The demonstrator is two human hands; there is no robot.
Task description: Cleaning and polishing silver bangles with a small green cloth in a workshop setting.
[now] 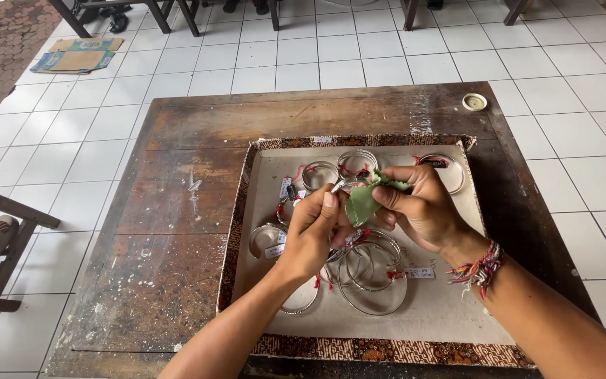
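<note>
While white floor tiles (401,49) fill the frame's edges, a worn wooden table (177,210) takes the middle, and on it lies a shallow tray (429,316) with a patterned brown rim. Flattened cardboard (77,55) lies on the floor at 11 o'clock from the table; a small round lid (474,102) sits at the table's 1 o'clock corner.

Silver bangles (366,270) with red threads and paper tags are scattered over the tray: a loose pile at 6 o'clock from the hands, more rings at 12 o'clock and 9 o'clock, one at 2 o'clock.

Both hands meet above the tray's centre. The left hand (313,235) comes up from 7 o'clock, fingers curled shut around a bangle (341,185), whose rim shows at the hand's 1 o'clock. The right hand (422,207) enters from 4 o'clock, a woven bracelet (482,268) on its wrist, and pinches a green cloth (366,200) between thumb and fingers. The cloth presses against the bangle, directly between the two hands, at 9 o'clock from the right hand. Both hands touch the work equally; the bangle's plane seems tilted toward the cloth, though fingers hide most of it.
</note>
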